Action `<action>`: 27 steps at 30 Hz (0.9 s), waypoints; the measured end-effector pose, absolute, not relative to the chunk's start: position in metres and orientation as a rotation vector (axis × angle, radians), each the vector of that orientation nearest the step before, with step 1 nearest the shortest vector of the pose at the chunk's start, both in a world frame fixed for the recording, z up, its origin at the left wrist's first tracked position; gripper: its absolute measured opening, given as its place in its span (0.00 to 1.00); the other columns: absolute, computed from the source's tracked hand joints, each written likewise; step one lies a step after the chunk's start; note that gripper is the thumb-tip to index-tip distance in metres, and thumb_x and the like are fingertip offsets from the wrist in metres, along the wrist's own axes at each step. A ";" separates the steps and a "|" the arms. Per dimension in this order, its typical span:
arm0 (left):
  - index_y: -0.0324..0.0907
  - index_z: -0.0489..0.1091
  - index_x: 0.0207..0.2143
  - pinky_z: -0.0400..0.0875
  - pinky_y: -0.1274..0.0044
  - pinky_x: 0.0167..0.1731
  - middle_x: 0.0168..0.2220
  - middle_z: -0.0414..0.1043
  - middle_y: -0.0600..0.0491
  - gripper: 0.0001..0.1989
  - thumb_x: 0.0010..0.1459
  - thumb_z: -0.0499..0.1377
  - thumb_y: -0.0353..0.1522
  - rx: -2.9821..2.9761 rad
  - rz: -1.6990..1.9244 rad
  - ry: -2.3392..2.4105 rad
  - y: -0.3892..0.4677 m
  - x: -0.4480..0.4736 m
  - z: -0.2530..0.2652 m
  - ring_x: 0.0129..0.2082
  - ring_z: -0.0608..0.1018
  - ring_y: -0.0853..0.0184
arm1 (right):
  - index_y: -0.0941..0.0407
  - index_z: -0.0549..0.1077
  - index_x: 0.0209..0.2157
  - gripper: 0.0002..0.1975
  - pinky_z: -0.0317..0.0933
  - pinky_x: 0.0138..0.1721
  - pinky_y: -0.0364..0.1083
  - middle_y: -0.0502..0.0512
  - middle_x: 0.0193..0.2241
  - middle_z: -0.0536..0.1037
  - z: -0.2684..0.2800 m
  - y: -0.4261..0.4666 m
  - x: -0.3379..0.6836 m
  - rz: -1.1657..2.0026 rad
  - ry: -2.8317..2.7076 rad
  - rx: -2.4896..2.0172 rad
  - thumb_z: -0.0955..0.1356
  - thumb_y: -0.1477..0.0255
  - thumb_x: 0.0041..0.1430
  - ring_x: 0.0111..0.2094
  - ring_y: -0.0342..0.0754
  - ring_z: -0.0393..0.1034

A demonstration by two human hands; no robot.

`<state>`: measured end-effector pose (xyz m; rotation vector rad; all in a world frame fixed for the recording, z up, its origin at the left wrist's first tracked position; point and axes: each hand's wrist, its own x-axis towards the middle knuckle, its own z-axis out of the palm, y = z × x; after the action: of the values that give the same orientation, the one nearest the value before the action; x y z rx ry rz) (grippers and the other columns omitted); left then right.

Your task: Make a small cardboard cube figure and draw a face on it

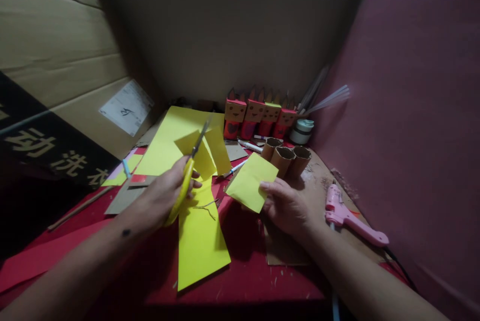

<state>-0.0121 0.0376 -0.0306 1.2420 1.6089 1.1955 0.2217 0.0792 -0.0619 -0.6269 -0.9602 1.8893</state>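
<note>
- Left grip [170, 183] — curled around the yellow handle of the scissors [182, 198], whose blades point up and away, across cut yellow pieces [219, 151].
- Right grip [287, 206] — pinching a small yellow sheet [255, 178], thumb on top, just in front of three cardboard tubes [284, 160], above the red counter [243, 278].
- Between the two grips, a long yellow strip [202, 251] lies on the counter with thin brown strands across it.
- Four box-headed figures [256, 111] stand in a row behind, a pale green jar [302, 132] beside them.
- A pink glue gun [343, 213] lies near the right forearm.
</note>
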 end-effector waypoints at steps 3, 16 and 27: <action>0.41 0.69 0.41 0.65 0.77 0.18 0.27 0.76 0.52 0.18 0.52 0.64 0.43 1.317 1.118 1.598 0.042 -0.011 -0.020 0.20 0.73 0.68 | 0.56 0.78 0.47 0.25 0.71 0.42 0.53 0.59 0.46 0.83 -0.065 0.080 0.222 1.908 -0.992 -0.607 0.77 0.67 0.45 0.44 0.57 0.78; 0.40 0.68 0.41 0.67 0.78 0.19 0.27 0.76 0.55 0.30 0.35 0.74 0.36 1.143 0.933 1.417 0.047 0.034 -0.009 0.21 0.75 0.68 | 0.55 0.77 0.47 0.29 0.72 0.42 0.54 0.60 0.44 0.83 -0.065 0.082 0.224 1.955 -1.094 -0.579 0.81 0.68 0.40 0.41 0.58 0.79; 0.41 0.65 0.45 0.76 0.76 0.29 0.33 0.79 0.52 0.34 0.36 0.74 0.30 1.072 1.025 1.232 0.048 0.035 -0.023 0.30 0.81 0.64 | 0.56 0.73 0.50 0.34 0.65 0.55 0.56 0.59 0.46 0.82 -0.063 0.085 0.228 1.983 -1.127 -0.465 0.80 0.72 0.38 0.50 0.59 0.76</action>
<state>0.0354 0.0478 -0.0233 1.0725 1.2324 1.0250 0.2276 0.0851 -0.0628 -0.4646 -1.1274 1.9829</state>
